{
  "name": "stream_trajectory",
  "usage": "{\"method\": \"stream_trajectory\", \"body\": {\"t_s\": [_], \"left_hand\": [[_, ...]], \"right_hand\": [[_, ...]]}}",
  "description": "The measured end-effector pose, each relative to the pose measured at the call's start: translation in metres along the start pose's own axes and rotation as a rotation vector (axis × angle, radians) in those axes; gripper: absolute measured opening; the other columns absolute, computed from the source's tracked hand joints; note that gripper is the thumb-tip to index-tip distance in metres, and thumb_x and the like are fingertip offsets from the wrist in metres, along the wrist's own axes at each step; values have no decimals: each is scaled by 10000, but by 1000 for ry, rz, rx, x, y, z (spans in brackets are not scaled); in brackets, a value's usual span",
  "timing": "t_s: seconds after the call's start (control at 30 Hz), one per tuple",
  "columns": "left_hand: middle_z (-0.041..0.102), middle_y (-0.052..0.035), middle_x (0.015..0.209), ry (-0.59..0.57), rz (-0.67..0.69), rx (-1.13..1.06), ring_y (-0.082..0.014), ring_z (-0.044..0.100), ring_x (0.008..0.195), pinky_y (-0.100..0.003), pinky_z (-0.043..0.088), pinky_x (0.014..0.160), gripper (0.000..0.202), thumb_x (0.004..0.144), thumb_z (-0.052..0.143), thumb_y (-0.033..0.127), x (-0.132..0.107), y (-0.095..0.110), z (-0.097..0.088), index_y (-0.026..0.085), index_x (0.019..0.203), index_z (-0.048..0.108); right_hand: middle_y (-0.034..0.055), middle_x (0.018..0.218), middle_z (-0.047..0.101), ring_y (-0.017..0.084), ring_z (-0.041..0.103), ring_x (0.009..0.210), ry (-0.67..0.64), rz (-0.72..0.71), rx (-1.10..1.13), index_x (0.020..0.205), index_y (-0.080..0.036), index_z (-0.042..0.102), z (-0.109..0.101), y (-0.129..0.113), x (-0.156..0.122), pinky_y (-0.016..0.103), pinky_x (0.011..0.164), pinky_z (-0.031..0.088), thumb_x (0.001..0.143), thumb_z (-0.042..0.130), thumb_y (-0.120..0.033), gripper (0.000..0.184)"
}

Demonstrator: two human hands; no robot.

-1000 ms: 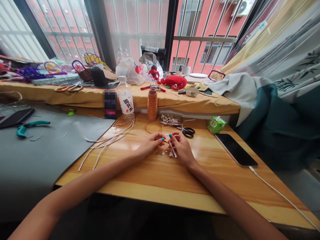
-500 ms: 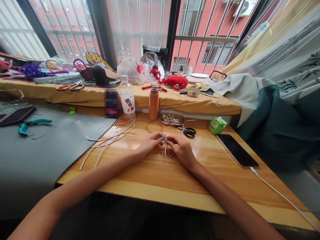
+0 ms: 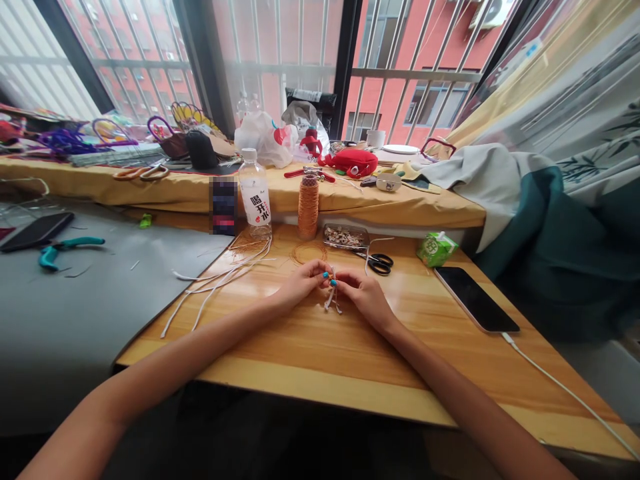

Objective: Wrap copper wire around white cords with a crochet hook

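Both hands are meeting over the middle of the wooden table, fingertips almost touching each other. The left hand is pinching the top of a small bundle of white cord between thumb and forefinger, and the right hand is gripping the same bundle from the other side with its fingers curled in tightly. The bundle is sitting right between the two sets of fingertips, with its loose ends hanging down just below them towards the tabletop and a speck of orange showing at the pinch. Just beyond the hands a coil of orange wire is lying flat, with a spool of orange thread standing behind it beside a water bottle. A tin of small pieces and black scissors are lying near the right hand, long white cords are trailing off to the left, and a phone is lying well apart on the right
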State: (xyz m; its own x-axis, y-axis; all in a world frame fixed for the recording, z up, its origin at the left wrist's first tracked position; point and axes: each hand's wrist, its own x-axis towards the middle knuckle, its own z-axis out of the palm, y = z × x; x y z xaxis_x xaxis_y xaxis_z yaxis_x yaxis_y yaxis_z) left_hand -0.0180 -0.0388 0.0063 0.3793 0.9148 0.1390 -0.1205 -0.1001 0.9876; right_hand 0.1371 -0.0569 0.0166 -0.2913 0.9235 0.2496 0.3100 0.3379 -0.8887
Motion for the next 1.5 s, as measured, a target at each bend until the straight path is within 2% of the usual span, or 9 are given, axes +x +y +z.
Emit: {"method": "stream_trajectory", "body": {"t_s": [0.13,0.27,0.43,0.7,1.0,1.13,1.23,1.33,1.5], "left_hand": [[531,20,704,36,49,111,-86,498,660,-205,383,646,121,716,528,245,1,-4,-2,145,784,521],[558,11,711,59,77,201,-95,514,678,-209,386,658,121,726,510,229,2,-9,-4,145,801,552],[557,14,684,39,14,93,-93,507,649,-215,383,647,181,689,552,295,3,-8,-3,136,775,561],[528,28,619,42,-67,5,-76,464,587,-206,364,608,251,627,617,345,-1,5,4,122,727,560],[526,17,683,20,-9,31,-85,480,640,-203,362,609,199,689,567,280,-1,7,4,130,815,532],[524,15,678,-8,30,84,-84,489,636,-205,366,626,172,720,524,244,0,2,1,129,846,501],[538,5,714,-54,60,190,-96,500,659,-215,376,640,171,733,498,231,0,-2,0,138,877,499],[576,-14,791,-87,111,409,-115,508,710,-224,385,662,181,748,466,205,-1,-3,0,156,906,540],[621,-29,801,-80,111,704,-145,528,729,-234,388,664,220,745,423,146,-5,1,2,168,852,614]], "right_hand": [[47,837,652,177,609,760,26,50,115,832,-163,622,0,4,1,294,693,476,705,549,-282,189],[37,761,630,170,612,684,133,89,157,850,-168,555,2,4,1,283,593,492,673,587,-304,226],[25,730,606,149,591,665,156,-29,-18,764,-172,540,3,3,-2,266,623,458,722,545,-295,130],[24,717,611,147,555,660,145,-125,-228,756,-182,579,2,4,-5,259,631,416,780,472,-271,142],[11,685,593,145,560,644,151,-41,-114,727,-182,541,0,4,0,264,619,427,771,471,-275,125],[9,708,577,148,567,675,191,25,56,729,-185,513,-1,10,3,270,627,447,756,483,-294,116],[4,695,563,142,562,665,203,48,149,726,-184,497,0,17,6,272,629,454,742,495,-310,128],[4,683,563,136,547,652,235,53,140,728,-183,495,-1,22,8,264,617,445,733,501,-328,145],[10,690,574,112,508,596,315,74,147,718,-184,481,-10,22,13,243,575,424,724,500,-348,165]]}}
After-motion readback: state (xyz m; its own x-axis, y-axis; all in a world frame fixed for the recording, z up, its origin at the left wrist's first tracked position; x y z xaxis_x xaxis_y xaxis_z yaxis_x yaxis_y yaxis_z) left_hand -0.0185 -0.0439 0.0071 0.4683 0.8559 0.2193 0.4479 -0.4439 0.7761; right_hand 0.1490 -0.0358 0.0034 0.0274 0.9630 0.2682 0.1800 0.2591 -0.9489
